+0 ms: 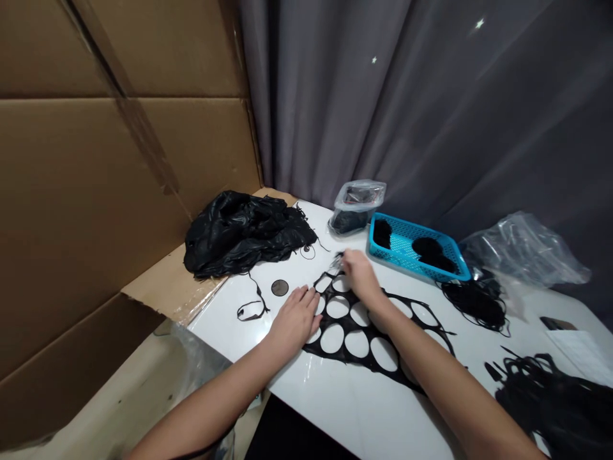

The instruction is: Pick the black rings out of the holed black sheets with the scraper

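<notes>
A black rubber sheet [364, 332] with several round holes punched out lies flat on the white table [364, 409]. My left hand [294, 318] rests on the sheet's left edge with its fingers stretched out flat. At the sheet's far corner my right hand [360, 275] has its fingers curled in a pinch around something small and pale that I cannot make out. A loose black disc [280, 287] and a thin black ring scrap [249, 311] lie on the table left of my left hand.
A heap of black material [244, 233] sits at the back left against a cardboard wall [96, 191]. Behind the sheet stand a blue basket [454, 271] holding black pieces and a clear bag [357, 206]. Black scrap tangles [560, 402] and another clear bag [524, 249] lie on the right.
</notes>
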A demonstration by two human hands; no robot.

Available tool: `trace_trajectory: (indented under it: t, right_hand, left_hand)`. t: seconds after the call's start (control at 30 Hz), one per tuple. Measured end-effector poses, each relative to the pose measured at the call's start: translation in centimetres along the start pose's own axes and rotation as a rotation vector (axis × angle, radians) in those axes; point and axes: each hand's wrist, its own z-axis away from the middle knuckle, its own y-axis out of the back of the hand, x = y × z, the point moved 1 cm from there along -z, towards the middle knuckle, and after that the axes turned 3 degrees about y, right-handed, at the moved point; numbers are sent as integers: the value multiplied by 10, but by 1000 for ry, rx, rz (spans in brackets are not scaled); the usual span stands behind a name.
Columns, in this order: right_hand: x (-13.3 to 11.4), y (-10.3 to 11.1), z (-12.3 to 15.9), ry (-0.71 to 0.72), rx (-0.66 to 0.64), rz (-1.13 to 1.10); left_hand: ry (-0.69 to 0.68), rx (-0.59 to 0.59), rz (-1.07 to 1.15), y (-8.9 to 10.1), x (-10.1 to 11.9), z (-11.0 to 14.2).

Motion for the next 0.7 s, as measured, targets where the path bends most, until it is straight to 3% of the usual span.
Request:
trace_trajectory:
  t: [0.07,0.17,0.33,0.47,0.57,0.7]
  right_hand:
    - [16,21,-18,-231,218,-140]
    - [27,36,-29,-463,306,-406]
    - [3,13,-5,-493,89,-660]
    - [-23,-9,29,-510,-190,-892]
    - [-38,-12,51,-381,-347,-741]
    - [-52,-11,66,-158,-396,-372]
  left_hand:
    - [8,16,-9,0,0,0]
    - [28,23,-14,2,-2,-1]
    - [63,65,20,20,-3,8]
    - [44,35,88,32,8,32]
    - [42,15,90,30,16,48]
    - [41,44,58,23,20,57]
